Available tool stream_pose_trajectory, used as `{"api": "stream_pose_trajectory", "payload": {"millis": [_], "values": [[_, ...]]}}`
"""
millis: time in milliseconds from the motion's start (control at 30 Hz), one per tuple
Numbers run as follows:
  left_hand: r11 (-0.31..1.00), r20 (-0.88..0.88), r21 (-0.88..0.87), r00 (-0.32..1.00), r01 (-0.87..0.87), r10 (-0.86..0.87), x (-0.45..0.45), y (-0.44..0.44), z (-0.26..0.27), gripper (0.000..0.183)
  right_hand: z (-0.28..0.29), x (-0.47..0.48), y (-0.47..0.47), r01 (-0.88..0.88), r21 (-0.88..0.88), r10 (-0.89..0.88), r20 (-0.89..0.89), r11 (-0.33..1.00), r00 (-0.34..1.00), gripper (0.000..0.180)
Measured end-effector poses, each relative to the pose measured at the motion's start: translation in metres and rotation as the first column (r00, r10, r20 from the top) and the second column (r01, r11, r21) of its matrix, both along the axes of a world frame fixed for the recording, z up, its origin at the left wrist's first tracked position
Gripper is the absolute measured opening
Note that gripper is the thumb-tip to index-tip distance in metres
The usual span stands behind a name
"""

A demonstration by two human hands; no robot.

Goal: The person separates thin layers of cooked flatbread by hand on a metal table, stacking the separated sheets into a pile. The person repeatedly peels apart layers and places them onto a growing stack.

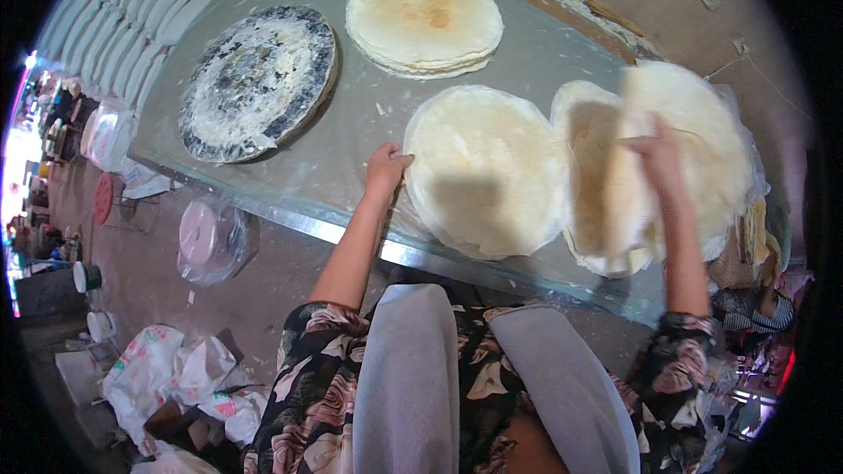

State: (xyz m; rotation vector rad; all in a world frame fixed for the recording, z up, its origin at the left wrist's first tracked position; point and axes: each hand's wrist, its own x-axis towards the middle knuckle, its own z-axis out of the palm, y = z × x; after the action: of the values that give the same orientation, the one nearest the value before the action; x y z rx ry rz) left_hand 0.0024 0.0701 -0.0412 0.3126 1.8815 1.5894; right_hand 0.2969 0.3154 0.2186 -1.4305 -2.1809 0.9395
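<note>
My left hand (388, 170) pinches the left edge of a wide round flatbread (487, 151), which lies flat near the front of the table. At the right, my right hand (655, 155) grips a thin flatbread (622, 191) that is raised on edge and blurred by motion. Under and beside it lies another pale flatbread pile (578, 102), partly in shadow. Beyond my right hand is a larger stack of flatbreads (698, 125), partly covered by my hand. Clear plastic shows along the stack's outer edge.
Toward the back of the table (369, 112) stands a neat flatbread stack (425, 20). A round, flour-crusted dark board (260, 82) lies at the left. White filled sacks (125, 26) are piled beyond it. A pink stool (201, 234) wrapped in plastic and white bags (178, 382) are on the floor.
</note>
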Motion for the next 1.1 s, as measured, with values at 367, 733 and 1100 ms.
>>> {"api": "stream_pose_trajectory", "payload": {"millis": [367, 733, 1100], "values": [[0.948, 0.46, 0.313, 0.865, 0.055, -0.202, 0.016, -0.002, 0.024, 0.016, -0.216, -0.162, -0.121, -0.445, -0.212, 0.34, -0.393, 0.87, 0.854, 0.039], [0.936, 0.309, 0.335, 0.925, 0.111, -0.22, 0.048, 0.011, 0.071, 0.013, -0.17, -0.141, -0.128, -0.406, -0.088, 0.363, -0.304, 0.91, 0.881, 0.046], [0.925, 0.4, 0.379, 0.898, 0.021, -0.184, 0.048, 0.004, 0.069, 0.013, -0.165, -0.081, -0.052, -0.327, -0.285, 0.168, -0.464, 0.901, 0.869, 0.073]]}}
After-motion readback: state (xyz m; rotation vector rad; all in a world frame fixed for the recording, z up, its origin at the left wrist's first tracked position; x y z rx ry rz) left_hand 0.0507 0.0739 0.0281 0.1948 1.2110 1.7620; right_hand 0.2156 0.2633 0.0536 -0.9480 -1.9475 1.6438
